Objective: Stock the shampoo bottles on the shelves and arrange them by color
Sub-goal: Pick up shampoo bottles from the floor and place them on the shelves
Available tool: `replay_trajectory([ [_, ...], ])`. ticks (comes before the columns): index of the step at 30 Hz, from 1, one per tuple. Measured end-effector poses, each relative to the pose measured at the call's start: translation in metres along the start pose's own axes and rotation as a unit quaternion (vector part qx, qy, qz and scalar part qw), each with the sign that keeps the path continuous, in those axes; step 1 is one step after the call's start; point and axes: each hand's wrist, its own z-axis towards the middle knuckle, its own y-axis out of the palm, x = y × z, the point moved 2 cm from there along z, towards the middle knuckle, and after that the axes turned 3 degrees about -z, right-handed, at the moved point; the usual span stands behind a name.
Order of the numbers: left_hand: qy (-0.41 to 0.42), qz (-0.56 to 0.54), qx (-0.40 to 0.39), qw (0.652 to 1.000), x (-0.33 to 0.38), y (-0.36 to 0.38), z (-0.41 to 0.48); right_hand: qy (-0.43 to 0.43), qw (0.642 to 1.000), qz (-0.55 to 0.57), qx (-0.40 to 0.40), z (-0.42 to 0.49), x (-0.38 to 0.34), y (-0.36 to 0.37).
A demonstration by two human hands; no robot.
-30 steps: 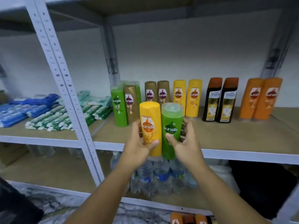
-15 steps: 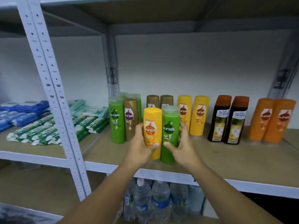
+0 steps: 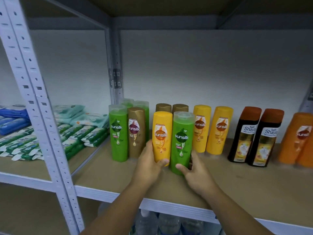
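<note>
Head: yellow bottle (image 3: 161, 136) beside green bottle (image 3: 182, 143)

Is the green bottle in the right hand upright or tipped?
Upright: the green bottle has its cap up, label level; the right hand grips its base.

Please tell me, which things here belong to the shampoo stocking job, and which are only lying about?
Job: held yellow bottle in left hand; held green bottle in right hand; standing green bottles, gold bottles, yellow bottles, black bottles, orange bottles; shelf.
Lying about: green packs, blue packs, water bottles below.
</note>
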Motion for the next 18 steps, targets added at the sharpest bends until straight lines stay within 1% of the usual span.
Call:
replay_trajectory([
  [5,-0.006,0.025,0.011,1.0,-0.011,0.009,0.002,-0.009,0.998,-0.052,0.038,0.003,0.01,0.002],
  [10,-0.019,0.043,0.025,0.999,-0.008,0.008,0.0,-0.017,0.998,-0.047,0.045,0.002,0.008,0.002],
  [15,-0.044,0.04,-0.02,0.998,-0.014,0.006,0.001,0.016,0.999,-0.022,0.037,0.0,0.008,0.0],
  [18,-0.042,0.044,-0.022,0.998,-0.021,0.006,0.003,0.025,0.999,-0.021,0.033,0.0,0.007,-0.001],
])
